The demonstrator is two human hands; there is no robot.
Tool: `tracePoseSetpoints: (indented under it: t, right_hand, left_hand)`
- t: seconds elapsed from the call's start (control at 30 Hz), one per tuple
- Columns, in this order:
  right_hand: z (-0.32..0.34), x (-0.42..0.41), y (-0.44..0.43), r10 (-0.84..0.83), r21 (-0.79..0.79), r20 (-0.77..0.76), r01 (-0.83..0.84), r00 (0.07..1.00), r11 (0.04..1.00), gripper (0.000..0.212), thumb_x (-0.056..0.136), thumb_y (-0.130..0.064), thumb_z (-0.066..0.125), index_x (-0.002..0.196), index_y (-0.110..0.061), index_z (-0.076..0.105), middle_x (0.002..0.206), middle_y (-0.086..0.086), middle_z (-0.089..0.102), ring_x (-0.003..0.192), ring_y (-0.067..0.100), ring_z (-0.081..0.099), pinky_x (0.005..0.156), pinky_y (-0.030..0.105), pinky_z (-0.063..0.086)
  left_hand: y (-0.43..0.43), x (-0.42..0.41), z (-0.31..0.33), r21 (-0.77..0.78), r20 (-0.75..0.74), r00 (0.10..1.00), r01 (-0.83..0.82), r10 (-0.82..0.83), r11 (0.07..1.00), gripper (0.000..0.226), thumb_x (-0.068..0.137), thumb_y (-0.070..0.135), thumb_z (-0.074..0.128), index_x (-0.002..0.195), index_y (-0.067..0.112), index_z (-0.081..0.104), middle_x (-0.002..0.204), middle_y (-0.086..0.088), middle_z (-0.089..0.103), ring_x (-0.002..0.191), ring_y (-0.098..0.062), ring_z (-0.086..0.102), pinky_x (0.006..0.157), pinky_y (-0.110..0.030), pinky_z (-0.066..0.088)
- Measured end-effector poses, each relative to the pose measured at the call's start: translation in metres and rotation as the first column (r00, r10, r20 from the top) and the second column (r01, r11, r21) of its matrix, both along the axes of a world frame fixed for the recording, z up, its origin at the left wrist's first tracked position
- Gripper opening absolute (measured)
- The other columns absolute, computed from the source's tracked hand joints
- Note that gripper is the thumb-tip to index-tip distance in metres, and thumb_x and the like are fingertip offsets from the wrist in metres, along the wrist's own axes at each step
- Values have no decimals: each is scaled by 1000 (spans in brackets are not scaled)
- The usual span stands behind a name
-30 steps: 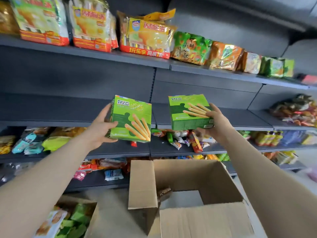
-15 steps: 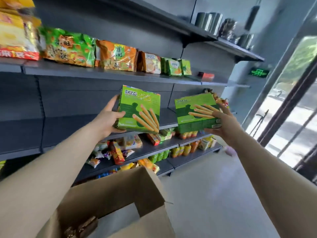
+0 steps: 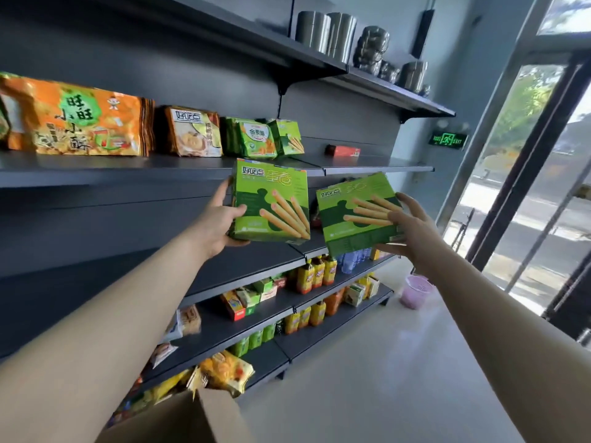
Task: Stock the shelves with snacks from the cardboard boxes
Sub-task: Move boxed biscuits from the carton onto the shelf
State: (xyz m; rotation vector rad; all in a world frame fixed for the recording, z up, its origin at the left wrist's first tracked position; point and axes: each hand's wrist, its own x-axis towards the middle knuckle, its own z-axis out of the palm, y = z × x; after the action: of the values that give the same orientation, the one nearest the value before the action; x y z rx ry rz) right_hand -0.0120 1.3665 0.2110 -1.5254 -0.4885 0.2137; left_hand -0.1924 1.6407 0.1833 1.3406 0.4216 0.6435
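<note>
Nearest to us, at the bottom edge, the brown flap of a cardboard box (image 3: 192, 417) pokes into view. Our two bare forearms reach up and away from it toward the dark grey shelves (image 3: 96, 169).

Our left hand (image 3: 217, 225) grips the left green box (image 3: 271, 203) by its left edge, thumb curled over the front, the other fingers wrapped behind. The box stands nearly upright, held in the air in front of the shelving, its top edge level with the front lip of the snack shelf.

Our right hand (image 3: 412, 225) holds the right green box (image 3: 358, 212) with fingers spread across the front and the thumb underneath. This one tilts, its top leaning away from us.

Both boxes are bright green with a darker green puzzle-shaped panel, white-backed characters at the top left, and pale golden biscuit sticks fanned across the front.

Farther back, the shelf carries orange snack bags (image 3: 76, 119), a tan packet (image 3: 195, 132) and matching green packets (image 3: 262, 137). Bottled drinks (image 3: 315, 271) line the lower shelves. Metal canisters (image 3: 326, 32) stand on the top shelf.
</note>
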Motion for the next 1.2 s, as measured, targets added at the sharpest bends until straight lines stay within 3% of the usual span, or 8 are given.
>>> tracePoseSetpoints:
  t: [0.1, 0.23, 0.4, 0.57, 0.7, 0.8, 0.93, 1.2]
  right_hand:
    - [9, 67, 10, 18, 2, 7, -18, 1000, 1000, 53, 97, -7, 55, 140, -37, 50, 131, 8, 60, 100, 32, 72, 80, 59, 59]
    - [14, 151, 21, 38, 31, -10, -38, 999, 999, 53, 97, -8, 57, 141, -36, 49, 125, 6, 62, 95, 30, 73, 69, 48, 62]
    - [17, 264, 42, 144, 79, 9, -144, 990, 986, 53, 97, -7, 57, 141, -36, 49, 127, 6, 64, 97, 30, 73, 71, 50, 62]
    - [22, 364, 68, 276, 126, 3, -275, 961, 953, 52, 99, -8, 53, 144, -34, 44, 125, -1, 68, 104, 27, 72, 69, 46, 61]
    - [32, 417, 94, 398, 142, 13, -395, 917, 907, 47, 103, -3, 43, 142, -28, 39, 97, -15, 77, 96, 19, 74, 61, 43, 63]
    - [33, 450, 121, 462, 192, 39, -460, 886, 867, 50, 103, -2, 37, 145, -29, 32, 118, -10, 73, 104, 17, 72, 79, 52, 57]
    - [41, 492, 169, 593, 213, 66, -592, 802, 777, 50, 98, -3, 36, 145, -19, 31, 127, -6, 69, 114, 21, 68, 95, 58, 47]
    - [81, 580, 286, 780, 253, -62, -746, 622, 616, 59, 95, -3, 21, 149, -25, 31, 135, -4, 64, 121, 30, 64, 103, 56, 36]
  left_hand:
    - [9, 65, 9, 4, 12, 1000, -7, 7, 1000, 66, 101, 4, 49, 145, 50, 33, 123, 0, 63, 99, -30, 66, 86, -62, 50]
    - [18, 138, 24, 27, 14, 1000, -23, 22, 999, 69, 101, 2, 49, 146, 51, 30, 123, 3, 63, 98, -29, 67, 70, -50, 55]
    - [34, 222, 33, 68, 30, 989, -149, 147, 986, 71, 100, 2, 50, 149, 50, 28, 130, 6, 57, 104, -28, 64, 86, -65, 50]
    - [42, 295, 33, 24, 45, 961, -273, 272, 962, 70, 101, 3, 49, 147, 52, 30, 133, 7, 55, 108, -31, 62, 84, -65, 51]
    - [51, 331, 27, 12, 37, 928, -373, 372, 928, 68, 101, 4, 49, 144, 54, 33, 130, 9, 58, 109, -31, 63, 81, -62, 53]
    - [61, 347, 29, 1, 37, 899, -437, 437, 899, 65, 101, 5, 49, 143, 53, 36, 133, 8, 57, 111, -33, 62, 75, -58, 55]
    - [83, 364, 43, 3, 95, 859, -506, 503, 863, 64, 101, 3, 48, 142, 51, 37, 138, 8, 54, 112, -33, 61, 84, -63, 51]
    - [150, 415, 76, 59, 152, 821, -564, 551, 824, 65, 101, 2, 44, 145, 49, 35, 139, 8, 54, 113, -34, 62, 77, -57, 54]
